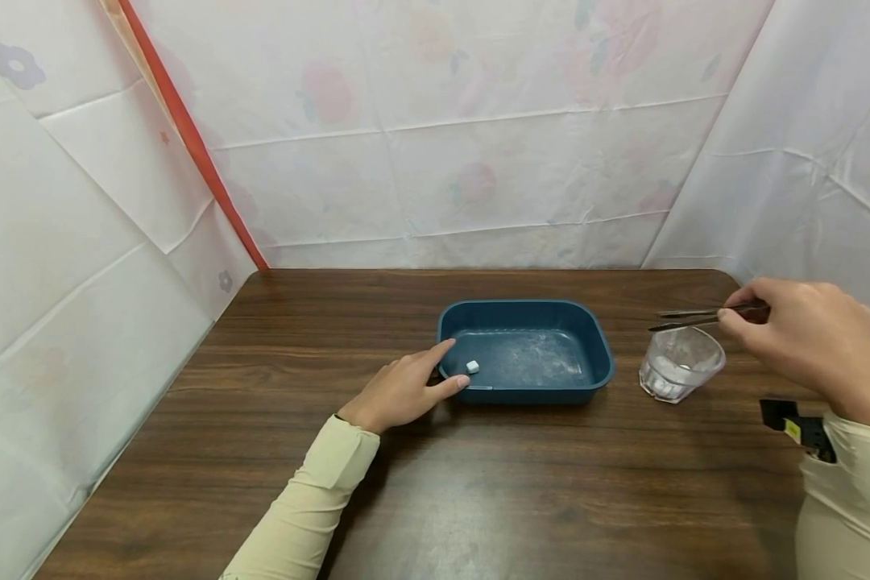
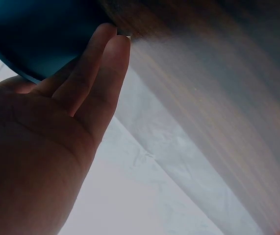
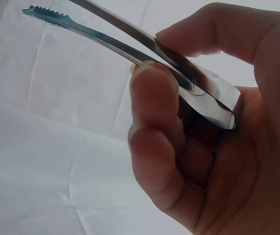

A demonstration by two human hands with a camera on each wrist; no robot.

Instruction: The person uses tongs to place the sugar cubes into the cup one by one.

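A dark blue rectangular basin [image 1: 532,397] stands on the table, with one small white cube [image 1: 473,366] inside near its left end. At the basin's near left corner, my left hand [image 1: 402,391] holds the rim; its thumb lies over the edge, and other fingers [image 2: 103,90] lie along the outer wall. My right hand [image 1: 815,338] grips slim metal tongs [image 3: 115,46] with serrated tips. The tong arms stand apart with nothing visible between them, above a clear glass [image 1: 681,370]. White matter lies in the bottom of the glass, too small to make out.
The brown wood-grain table [image 1: 261,419] is bounded by white patterned sheeting [image 1: 420,161] at the back and sides. A red strip [image 1: 196,145] runs down the back left corner. A black device [image 1: 797,427] is strapped at the right wrist.
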